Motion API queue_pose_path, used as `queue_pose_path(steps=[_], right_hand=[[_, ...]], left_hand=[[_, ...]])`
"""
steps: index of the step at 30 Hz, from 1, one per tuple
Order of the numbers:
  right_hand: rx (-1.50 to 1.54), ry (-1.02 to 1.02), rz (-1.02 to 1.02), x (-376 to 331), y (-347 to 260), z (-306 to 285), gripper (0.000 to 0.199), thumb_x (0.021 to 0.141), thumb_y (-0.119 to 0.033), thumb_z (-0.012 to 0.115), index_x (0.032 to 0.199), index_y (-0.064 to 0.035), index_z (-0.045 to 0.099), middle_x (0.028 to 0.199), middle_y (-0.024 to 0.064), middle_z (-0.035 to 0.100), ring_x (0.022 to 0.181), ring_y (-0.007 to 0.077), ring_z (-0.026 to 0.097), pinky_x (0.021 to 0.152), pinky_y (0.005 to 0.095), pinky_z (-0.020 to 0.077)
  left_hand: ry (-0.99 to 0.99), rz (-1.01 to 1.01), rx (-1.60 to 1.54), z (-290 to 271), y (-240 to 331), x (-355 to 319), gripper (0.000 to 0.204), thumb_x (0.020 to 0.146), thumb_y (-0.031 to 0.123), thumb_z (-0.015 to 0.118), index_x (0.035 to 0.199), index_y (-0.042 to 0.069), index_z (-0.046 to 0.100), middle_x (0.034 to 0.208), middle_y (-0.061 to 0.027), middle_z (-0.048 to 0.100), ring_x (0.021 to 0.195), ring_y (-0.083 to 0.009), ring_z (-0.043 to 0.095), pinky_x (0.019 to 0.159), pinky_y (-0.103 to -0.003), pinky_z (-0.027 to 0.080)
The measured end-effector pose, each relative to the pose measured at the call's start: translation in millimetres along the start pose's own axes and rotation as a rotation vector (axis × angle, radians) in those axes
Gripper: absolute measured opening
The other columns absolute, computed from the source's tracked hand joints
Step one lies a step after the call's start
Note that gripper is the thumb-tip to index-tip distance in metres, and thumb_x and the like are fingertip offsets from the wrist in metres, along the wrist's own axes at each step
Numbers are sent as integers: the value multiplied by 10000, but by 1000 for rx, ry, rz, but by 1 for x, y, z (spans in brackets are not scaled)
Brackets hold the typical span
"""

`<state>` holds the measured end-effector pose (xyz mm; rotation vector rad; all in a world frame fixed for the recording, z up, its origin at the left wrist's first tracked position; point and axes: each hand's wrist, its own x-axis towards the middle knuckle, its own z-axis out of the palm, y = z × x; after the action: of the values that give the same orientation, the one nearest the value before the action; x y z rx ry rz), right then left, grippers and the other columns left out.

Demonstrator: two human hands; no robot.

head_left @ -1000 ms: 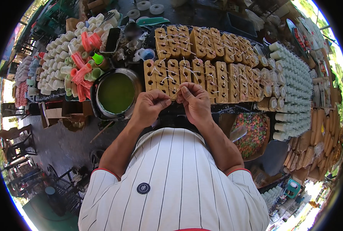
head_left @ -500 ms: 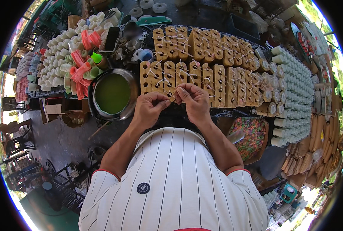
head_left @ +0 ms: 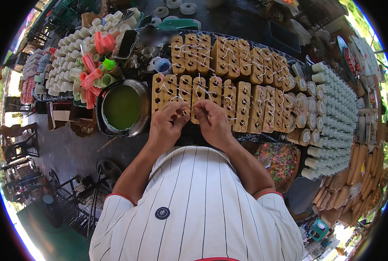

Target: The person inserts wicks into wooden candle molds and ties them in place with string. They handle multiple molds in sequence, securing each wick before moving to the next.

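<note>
My left hand (head_left: 167, 124) and right hand (head_left: 215, 125) are raised side by side in front of my white pinstriped shirt (head_left: 194, 200), a narrow gap between them. On the left my thumb and fingers curl toward each other; on the right they are bent close together — whether either pinches anything, I cannot tell, since whatever might be there is too small to make out.

Just past my fingers stand the tan rectangular blocks with round holes (head_left: 242, 106), laced with thin white strings (head_left: 210, 92). They form a front row, whose near ends my hands partly cover, and a second row behind it; I can't tell whether my fingertips touch them.

To the left of my left hand sits a round silver metal pot (head_left: 145, 106) holding smooth green liquid (head_left: 122, 106). Beyond it are a mass of whitish cylindrical cups (head_left: 70, 65), some coral-pink translucent pieces (head_left: 89, 81) and a bright green cone (head_left: 109, 64).

Over to the right, past the blocks, are short cylinders with pale round tops (head_left: 311, 122), then ranks of white cylinders (head_left: 333, 117). A heap of small multicoloured bits (head_left: 276, 161) lies near my right forearm.
</note>
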<state>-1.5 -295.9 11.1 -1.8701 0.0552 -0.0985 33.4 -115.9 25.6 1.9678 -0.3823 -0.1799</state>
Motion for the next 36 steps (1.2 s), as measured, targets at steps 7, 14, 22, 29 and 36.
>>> queue_pose_path(steps=[7, 14, 22, 29, 36], right_hand=[[173, -211, 181, 8, 9, 13, 183, 1095, -143, 625, 1120, 22, 700, 914, 15, 736, 818, 72, 624, 714, 250, 501], [157, -297, 292, 30, -4, 32, 151, 1091, -143, 640, 1118, -6, 698, 899, -27, 688, 759, 29, 544, 665, 205, 445], [283, -300, 338, 45, 14, 67, 147, 1081, -143, 663, 1119, -5, 697, 889, -54, 645, 757, 18, 522, 649, 199, 426], [256, -376, 510, 65, -2, 70, 228, 1052, -214, 691, 1120, 0, 730, 901, 21, 687, 815, 96, 597, 732, 284, 485], [189, -281, 450, 68, 2, 84, 197, 1053, -193, 706, 1047, 4, 715, 819, -45, 630, 712, 26, 503, 610, 216, 413]], left_hand=[[-2, 179, 68, -12, -17, 1, 239, 899, -49, 758, 1127, 22, 762, 1005, -134, 766, 874, -249, 774, 760, -339, 618], [0, 206, 24, -37, -35, 13, 160, 882, -39, 775, 1036, 1, 759, 979, -132, 770, 859, -278, 773, 753, -334, 610], [-178, -12, -106, -80, -54, 39, 108, 883, -60, 754, 965, -22, 695, 902, -108, 724, 777, -217, 700, 710, -323, 554], [-341, 18, -205, -107, -78, 67, 110, 896, -55, 749, 966, -17, 673, 883, -83, 686, 809, -182, 680, 720, -310, 532], [-474, 159, -93, -123, -82, 90, 126, 897, -38, 748, 1012, -19, 699, 958, -119, 706, 853, -264, 714, 754, -354, 561]])
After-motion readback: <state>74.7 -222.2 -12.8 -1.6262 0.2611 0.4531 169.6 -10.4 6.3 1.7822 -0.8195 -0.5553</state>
